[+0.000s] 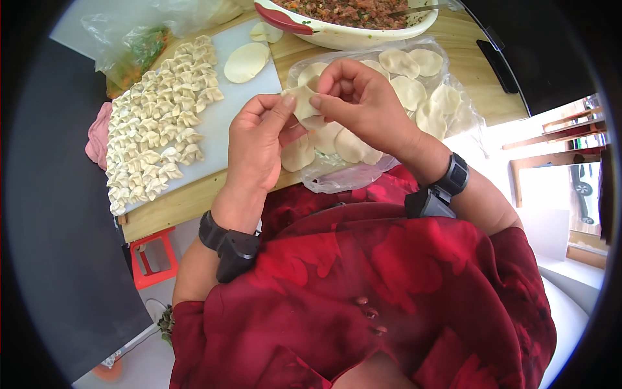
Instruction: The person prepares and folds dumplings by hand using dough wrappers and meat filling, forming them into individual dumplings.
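Over the wooden surface (194, 201), our left hand (256, 142) and right hand (363, 97) pinch one dumpling (303, 104) with closed fingers. Rows of folded dumplings (159, 123) are done; loose wrappers (402, 84) and the filling bowl (350, 19) remain.

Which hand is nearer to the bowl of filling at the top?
The right hand. It pinches the dumpling just below the bowl of filling, over the loose wrappers. The left hand holds the dumpling from lower left, farther away.
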`<state>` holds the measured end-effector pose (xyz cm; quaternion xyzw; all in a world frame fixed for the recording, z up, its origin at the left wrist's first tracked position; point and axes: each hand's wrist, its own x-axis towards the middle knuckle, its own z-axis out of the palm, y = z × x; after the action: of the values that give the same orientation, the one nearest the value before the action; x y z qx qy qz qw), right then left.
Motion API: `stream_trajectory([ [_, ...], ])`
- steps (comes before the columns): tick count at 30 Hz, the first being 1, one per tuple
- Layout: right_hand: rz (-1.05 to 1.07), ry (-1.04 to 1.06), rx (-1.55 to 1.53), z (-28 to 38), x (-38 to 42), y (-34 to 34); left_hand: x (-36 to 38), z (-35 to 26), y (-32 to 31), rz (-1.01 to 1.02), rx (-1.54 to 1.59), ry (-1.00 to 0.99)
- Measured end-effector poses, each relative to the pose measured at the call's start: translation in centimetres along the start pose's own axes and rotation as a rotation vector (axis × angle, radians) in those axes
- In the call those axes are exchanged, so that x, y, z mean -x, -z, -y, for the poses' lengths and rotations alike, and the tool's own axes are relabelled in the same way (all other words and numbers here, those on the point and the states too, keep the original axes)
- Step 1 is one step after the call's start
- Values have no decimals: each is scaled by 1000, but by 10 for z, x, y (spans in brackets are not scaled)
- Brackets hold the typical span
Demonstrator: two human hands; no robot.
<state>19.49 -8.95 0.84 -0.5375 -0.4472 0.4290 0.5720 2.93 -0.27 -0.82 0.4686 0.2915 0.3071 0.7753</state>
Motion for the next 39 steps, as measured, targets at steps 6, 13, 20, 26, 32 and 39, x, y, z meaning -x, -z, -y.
stream_trajectory([
  [6,10,-181,-117,-3,-2,4,0,-2,-8,-28,-123,-287],
  [13,-8,-153,139,8,-8,6,-1,-9,-6,61,-225,-303],
  [20,-9,269,445,-1,-2,0,1,-11,-5,65,-437,-268],
  [26,-42,-118,108,-3,-2,12,-2,0,-2,16,-62,-305],
  [32,55,-128,-96,-6,-6,11,0,-3,-1,3,-170,-374],
  [39,74,-222,-4,3,-9,6,1,-2,-6,34,-224,-323],
])
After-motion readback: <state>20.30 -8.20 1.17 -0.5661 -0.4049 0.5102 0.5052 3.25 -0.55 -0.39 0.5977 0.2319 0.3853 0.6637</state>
